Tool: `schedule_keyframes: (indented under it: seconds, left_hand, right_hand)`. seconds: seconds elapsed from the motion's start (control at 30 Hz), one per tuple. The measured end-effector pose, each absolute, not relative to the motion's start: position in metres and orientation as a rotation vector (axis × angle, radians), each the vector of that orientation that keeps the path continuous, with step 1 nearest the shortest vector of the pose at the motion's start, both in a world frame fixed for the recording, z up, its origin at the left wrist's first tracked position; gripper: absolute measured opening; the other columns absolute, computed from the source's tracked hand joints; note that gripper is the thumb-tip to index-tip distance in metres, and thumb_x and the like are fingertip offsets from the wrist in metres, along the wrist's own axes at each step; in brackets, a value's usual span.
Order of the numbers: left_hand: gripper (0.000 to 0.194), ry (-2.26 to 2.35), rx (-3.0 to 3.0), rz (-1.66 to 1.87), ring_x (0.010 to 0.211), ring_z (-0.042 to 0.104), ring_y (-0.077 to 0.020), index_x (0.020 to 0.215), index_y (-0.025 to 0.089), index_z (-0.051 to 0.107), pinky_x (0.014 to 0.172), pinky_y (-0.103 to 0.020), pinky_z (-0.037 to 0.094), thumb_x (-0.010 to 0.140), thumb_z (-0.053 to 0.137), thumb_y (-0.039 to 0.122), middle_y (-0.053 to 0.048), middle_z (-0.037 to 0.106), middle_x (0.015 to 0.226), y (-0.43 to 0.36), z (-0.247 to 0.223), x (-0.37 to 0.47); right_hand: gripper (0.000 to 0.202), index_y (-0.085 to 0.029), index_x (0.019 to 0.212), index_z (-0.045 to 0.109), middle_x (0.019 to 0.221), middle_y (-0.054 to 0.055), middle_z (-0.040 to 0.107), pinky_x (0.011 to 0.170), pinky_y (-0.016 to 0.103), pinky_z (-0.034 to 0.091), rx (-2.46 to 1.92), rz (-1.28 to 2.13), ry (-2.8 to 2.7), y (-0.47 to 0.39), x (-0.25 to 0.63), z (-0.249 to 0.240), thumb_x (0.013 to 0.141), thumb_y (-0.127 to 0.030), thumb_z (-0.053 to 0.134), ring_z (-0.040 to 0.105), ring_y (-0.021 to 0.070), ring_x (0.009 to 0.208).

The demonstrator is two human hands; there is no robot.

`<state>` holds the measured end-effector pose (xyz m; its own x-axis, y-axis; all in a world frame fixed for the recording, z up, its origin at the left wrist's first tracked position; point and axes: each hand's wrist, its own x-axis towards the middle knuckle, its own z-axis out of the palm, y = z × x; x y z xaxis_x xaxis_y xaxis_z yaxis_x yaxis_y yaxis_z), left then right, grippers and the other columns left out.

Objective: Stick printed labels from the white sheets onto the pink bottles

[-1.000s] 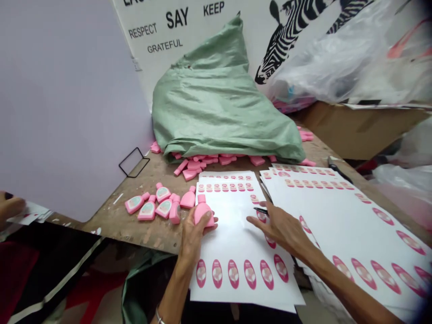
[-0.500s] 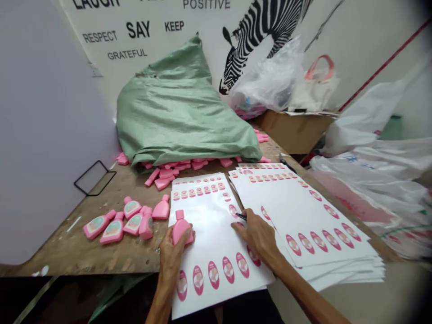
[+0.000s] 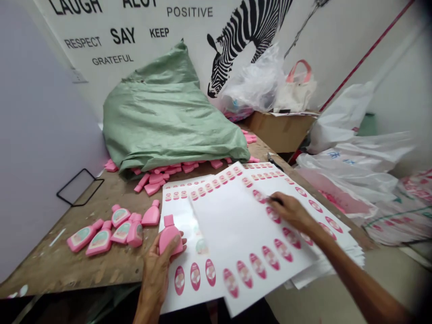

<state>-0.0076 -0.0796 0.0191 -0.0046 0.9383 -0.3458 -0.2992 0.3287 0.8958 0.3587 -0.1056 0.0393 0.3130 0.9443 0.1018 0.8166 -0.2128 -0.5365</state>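
Observation:
My left hand (image 3: 158, 263) is wrapped round a small pink plastic bottle (image 3: 169, 240), held upright with its cap up, over the left sheet. My right hand (image 3: 292, 211) grips the right edge of a white sticker sheet (image 3: 229, 220), lifted at a slant. A thin dark tool (image 3: 275, 199) also sits in its fingers; I cannot make out its kind. Pink oval stickers run along the raised sheet's border. Beneath it lies another sticker sheet (image 3: 178, 279), partly covered, with pale round labels showing. Several labelled pink bottles (image 3: 101, 243) lie left of my left hand.
A stack of sticker sheets (image 3: 324, 198) lies on the right of the wooden table (image 3: 77, 274). Behind, a green sack (image 3: 172, 121) rests over more pink bottles (image 3: 158, 177). A black wire frame (image 3: 79, 188) stands left; plastic bags (image 3: 351, 166) and a cardboard box (image 3: 281, 130) are right.
My right hand has moved right and up, lifting the top sticker sheet off the left pile and sliding it towards the right stack. My left hand still holds the bottle. The view has shifted.

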Motion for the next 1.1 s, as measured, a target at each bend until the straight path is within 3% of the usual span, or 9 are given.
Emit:
schedule_keyframes:
  seconds: [0.17, 0.3, 0.37, 0.43, 0.5, 0.57, 0.67, 0.9, 1.1]
  left_hand:
    - [0.044, 1.137, 0.694, 1.040, 0.077, 0.069, -0.0199, 0.097, 0.011, 0.062, 0.071, -0.029, 0.058, 0.062, 0.080, 0.030, -0.009, 0.070, 0.091, -0.080, 0.029, 0.007]
    - [0.039, 1.139, 0.759, 1.005, 0.074, 0.069, -0.0191, 0.092, 0.010, 0.064, 0.068, -0.028, 0.057, 0.064, 0.079, 0.033, -0.009, 0.070, 0.085, -0.075, 0.030, 0.017]
    - [0.039, 1.156, 0.804, 0.994, 0.071, 0.068, -0.0187, 0.092, 0.010, 0.064, 0.066, -0.028, 0.056, 0.064, 0.078, 0.034, -0.009, 0.070, 0.083, -0.075, 0.029, 0.019]
    - [0.039, 1.157, 0.832, 0.992, 0.067, 0.067, -0.0176, 0.093, 0.011, 0.064, 0.064, -0.028, 0.056, 0.066, 0.076, 0.037, -0.010, 0.070, 0.087, -0.078, 0.026, 0.022]
    - [0.038, 1.129, 0.848, 0.985, 0.067, 0.067, -0.0167, 0.095, 0.012, 0.064, 0.063, -0.028, 0.055, 0.071, 0.072, 0.040, -0.011, 0.069, 0.093, -0.083, 0.024, 0.025]
    - [0.037, 1.103, 0.857, 0.965, 0.068, 0.067, -0.0170, 0.096, 0.012, 0.064, 0.064, -0.028, 0.055, 0.075, 0.067, 0.043, -0.010, 0.068, 0.093, -0.088, 0.021, 0.026]
    - [0.036, 1.122, 0.879, 0.924, 0.070, 0.068, -0.0191, 0.096, 0.013, 0.063, 0.063, -0.026, 0.053, 0.076, 0.066, 0.043, -0.008, 0.067, 0.084, -0.097, 0.018, 0.023]
    - [0.036, 1.195, 0.977, 0.865, 0.067, 0.069, -0.0217, 0.095, 0.014, 0.056, 0.056, -0.024, 0.053, 0.079, 0.062, 0.045, -0.006, 0.066, 0.070, -0.114, 0.007, 0.011]
    - [0.035, 1.200, 1.016, 0.884, 0.070, 0.070, -0.0208, 0.096, 0.016, 0.051, 0.057, -0.026, 0.055, 0.083, 0.054, 0.048, -0.007, 0.068, 0.079, -0.116, 0.002, 0.015]
  right_hand:
    - [0.026, -0.021, 0.074, 0.063, 0.078, 0.013, 0.068, 0.061, 0.037, 0.042, -2.164, 0.191, -1.446, -0.122, 0.476, 0.036, 0.077, -0.045, 0.053, 0.061, 0.0228, 0.067]
    - [0.028, -0.024, 0.070, 0.058, 0.068, 0.013, 0.064, 0.056, 0.040, 0.038, -2.322, 0.106, -1.401, -0.125, 0.498, 0.030, 0.073, -0.052, 0.061, 0.058, 0.0236, 0.057]
    - [0.034, -0.024, 0.075, 0.057, 0.069, 0.015, 0.062, 0.053, 0.040, 0.034, -2.472, -0.063, -1.320, -0.122, 0.470, 0.032, 0.072, -0.057, 0.061, 0.058, 0.0256, 0.057]
    - [0.036, -0.023, 0.088, 0.056, 0.080, 0.017, 0.063, 0.055, 0.040, 0.035, -2.380, -0.153, -1.321, -0.117, 0.416, 0.036, 0.081, -0.058, 0.049, 0.059, 0.0259, 0.063]
    - [0.031, -0.024, 0.094, 0.053, 0.087, 0.013, 0.064, 0.058, 0.037, 0.040, -2.114, 0.130, -1.446, -0.112, 0.348, 0.037, 0.091, -0.049, 0.035, 0.060, 0.0219, 0.068]
    - [0.025, -0.023, 0.092, 0.053, 0.087, 0.009, 0.064, 0.064, 0.035, 0.043, -1.839, 0.381, -1.636, -0.109, 0.283, 0.031, 0.092, -0.041, 0.035, 0.059, 0.0199, 0.072]
    - [0.019, -0.021, 0.090, 0.054, 0.086, 0.006, 0.064, 0.072, 0.035, 0.041, -1.721, 0.368, -1.856, -0.108, 0.221, 0.016, 0.092, -0.033, 0.039, 0.057, 0.0201, 0.078]
    - [0.016, -0.018, 0.088, 0.057, 0.081, 0.005, 0.063, 0.073, 0.033, 0.033, -1.632, 0.091, -2.074, -0.111, 0.193, -0.008, 0.092, -0.026, 0.044, 0.055, 0.0182, 0.078]
    - [0.014, -0.018, 0.081, 0.060, 0.074, 0.004, 0.061, 0.071, 0.032, 0.032, -1.670, -0.066, -2.043, -0.114, 0.182, -0.015, 0.090, -0.021, 0.048, 0.054, 0.0174, 0.075]
